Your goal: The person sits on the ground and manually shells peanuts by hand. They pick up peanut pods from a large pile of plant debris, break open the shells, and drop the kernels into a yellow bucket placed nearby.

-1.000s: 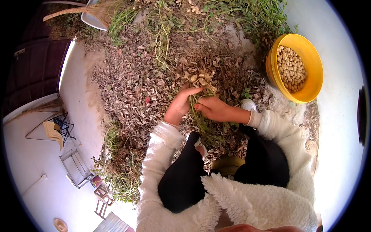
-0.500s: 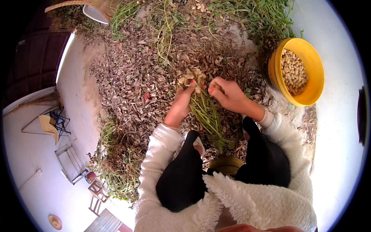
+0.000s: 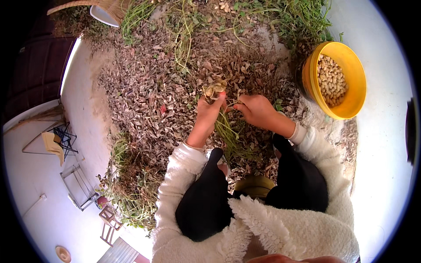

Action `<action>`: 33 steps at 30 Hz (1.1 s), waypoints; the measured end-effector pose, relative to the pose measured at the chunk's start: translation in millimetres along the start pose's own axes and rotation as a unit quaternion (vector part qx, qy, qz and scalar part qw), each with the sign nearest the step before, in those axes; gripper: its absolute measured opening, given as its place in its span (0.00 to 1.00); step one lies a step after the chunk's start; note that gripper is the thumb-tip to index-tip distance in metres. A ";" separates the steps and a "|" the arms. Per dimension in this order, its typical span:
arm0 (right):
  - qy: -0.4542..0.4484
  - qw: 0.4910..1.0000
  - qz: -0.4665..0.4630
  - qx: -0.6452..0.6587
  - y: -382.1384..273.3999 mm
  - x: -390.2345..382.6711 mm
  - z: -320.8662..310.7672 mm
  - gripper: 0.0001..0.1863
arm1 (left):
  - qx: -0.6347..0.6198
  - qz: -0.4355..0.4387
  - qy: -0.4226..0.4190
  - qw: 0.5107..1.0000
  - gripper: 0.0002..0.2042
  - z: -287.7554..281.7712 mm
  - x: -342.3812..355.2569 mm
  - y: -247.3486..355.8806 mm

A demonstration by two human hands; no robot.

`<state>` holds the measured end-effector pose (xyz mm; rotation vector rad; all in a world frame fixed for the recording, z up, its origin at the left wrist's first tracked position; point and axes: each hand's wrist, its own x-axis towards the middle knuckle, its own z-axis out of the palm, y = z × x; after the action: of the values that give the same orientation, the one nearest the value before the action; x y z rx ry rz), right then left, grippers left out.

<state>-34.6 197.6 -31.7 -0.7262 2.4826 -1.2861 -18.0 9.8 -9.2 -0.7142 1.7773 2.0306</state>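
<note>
My left hand (image 3: 207, 117) is closed around a bundle of green peanut plants (image 3: 229, 135). The root end, with a cluster of pale peanut pods (image 3: 215, 89), sticks up past my thumb, while the stems trail down between my knees. Just to the right, my right hand (image 3: 262, 116) is closed in a pinch on what looks like a thin strand of the same plant. Whether a pod is between those fingertips cannot be made out. Dry brown leaves (image 3: 144, 96) cover the ground beneath both hands.
At right, a yellow bucket (image 3: 357, 87) holds many peanuts (image 3: 332, 81). Green plants (image 3: 302, 22) lie at the far right, and a heap of plants (image 3: 136, 184) sits at near left. A broom (image 3: 115, 9) and white basin (image 3: 101, 16) are far left. A yellowish round object (image 3: 254, 186) is between my legs.
My right hand has come down slightly and its fingers have closed on a thin strand. The bundle's stems have swung a little left, and the pod cluster has tilted left.
</note>
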 end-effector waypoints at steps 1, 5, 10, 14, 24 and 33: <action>-0.005 1.000 0.001 0.009 0.6 -0.7 0.0 0.15 | 0.018 -0.013 -0.004 1.000 0.08 -0.2 0.0 1.1; -0.029 0.999 -0.016 -0.025 -2.0 -1.4 -9.6 0.13 | 0.134 0.139 -0.049 0.980 0.06 -8.4 5.4 -16.1; -0.043 0.994 -0.024 -0.099 6.9 -6.7 -12.4 0.08 | 0.305 0.298 -0.019 0.904 0.07 12.9 -10.9 -15.3; -0.078 0.993 0.026 -0.082 -11.5 -12.1 -21.0 0.09 | 0.383 0.342 -0.013 0.858 0.12 9.2 -15.8 -7.9; -0.103 0.790 0.246 0.552 40.0 -13.6 -19.2 0.14 | 0.509 0.507 -0.008 0.695 0.19 3.4 -30.9 12.4; -0.116 0.726 0.273 0.621 25.0 -10.9 2.1 0.20 | 0.523 0.521 -0.030 0.674 0.27 3.1 -28.9 4.5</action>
<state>-32.3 214.2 -53.4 0.1929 0.9772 -1.9309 2.5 14.0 11.5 0.9070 3.1128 0.8518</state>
